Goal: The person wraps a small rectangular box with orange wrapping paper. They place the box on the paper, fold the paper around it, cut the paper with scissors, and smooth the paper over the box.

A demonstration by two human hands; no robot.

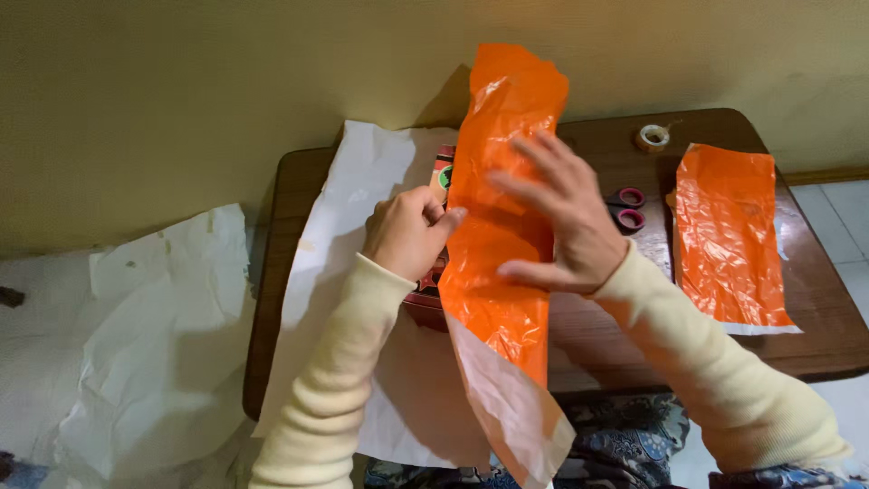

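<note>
While the left hand [407,231] pinches the orange sheet's [498,226] edge, the right hand [566,222] – fingers spread – presses it flat.

- Looks like a room at home, I'm at a small dark wooden table [815,335] vs plain yellowish wall [181,91].
- Pale tiled floor [846,226] at right.
- Craft bits: scissors [626,207], tape roll [653,137], loose white paper [163,344].
</note>
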